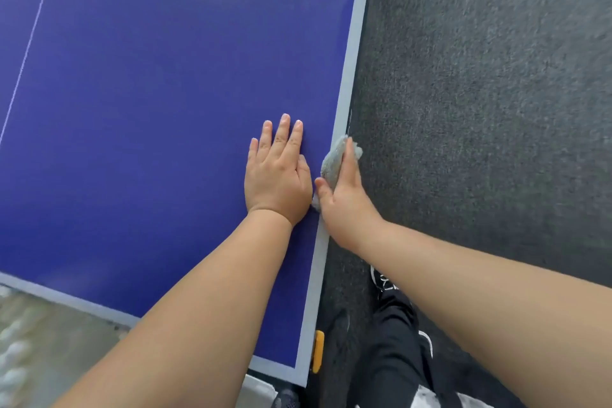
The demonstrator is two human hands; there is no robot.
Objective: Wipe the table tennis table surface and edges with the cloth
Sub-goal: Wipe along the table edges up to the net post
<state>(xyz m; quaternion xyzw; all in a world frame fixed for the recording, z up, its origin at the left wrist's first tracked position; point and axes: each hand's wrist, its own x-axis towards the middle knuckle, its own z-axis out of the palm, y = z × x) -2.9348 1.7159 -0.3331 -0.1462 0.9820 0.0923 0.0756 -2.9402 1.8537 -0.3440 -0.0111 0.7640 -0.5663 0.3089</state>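
Near corner: a yellow fitting (317, 352) on the tabletop's (149, 93) right side, a dark trouser leg (394, 348) just beside it.
Left hand (278, 175): flat on the blue, fingers straight, near the right edge.
Right hand (346, 200): curled over the grey cloth (332, 161), holding it against the right edge.
Far right: dark carpet (480, 93).

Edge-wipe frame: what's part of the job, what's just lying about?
Job: cloth; right hand gripping it against the table edge; left hand flat on the table top.
Lying about: carpet; yellow corner piece.
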